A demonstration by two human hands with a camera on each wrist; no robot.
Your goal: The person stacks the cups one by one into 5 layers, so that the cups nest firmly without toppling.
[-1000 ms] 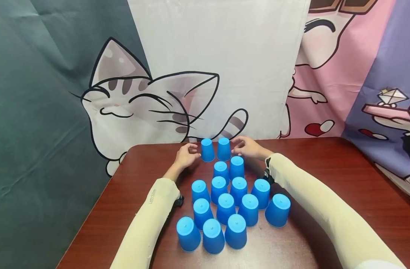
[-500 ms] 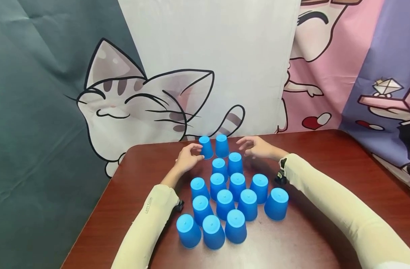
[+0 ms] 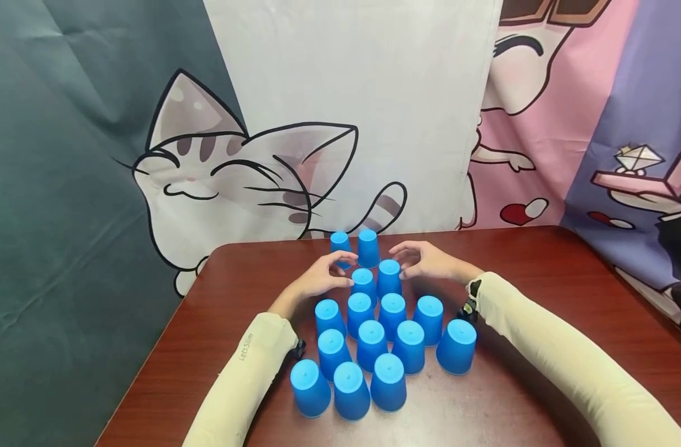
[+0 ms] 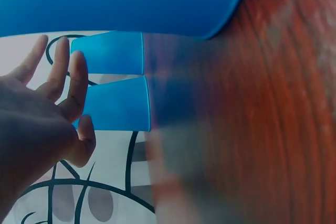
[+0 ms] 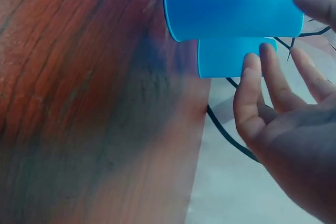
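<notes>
Blue cups stand upside down on the table in rows. My left hand (image 3: pixel 320 276) reaches in from the left with fingers spread, its thumb tip right at the left cup (image 3: pixel 364 285) of the second row from the back. My right hand (image 3: pixel 429 261) curves loosely beside the right cup (image 3: pixel 389 278) of that row, and its thumb overlaps that cup (image 5: pixel 236 6) in the right wrist view. Behind them stand two back cups, a right one (image 3: pixel 368 248) and a left one (image 3: pixel 340 242), the latter partly hidden by my left fingers. Neither hand grips anything.
Several more cups fill the rows toward me, among them a front cup (image 3: pixel 351 391) and one at the right end (image 3: pixel 456 347). The brown wooden table (image 3: pixel 206 347) ends at the back against a cloth (image 3: pixel 418 124) printed with a cartoon cat.
Both hands have come from beside the two back cups toward me, to the second row; the left also shifted right. The right hand first drew away to the right. The cups stay in place.
</notes>
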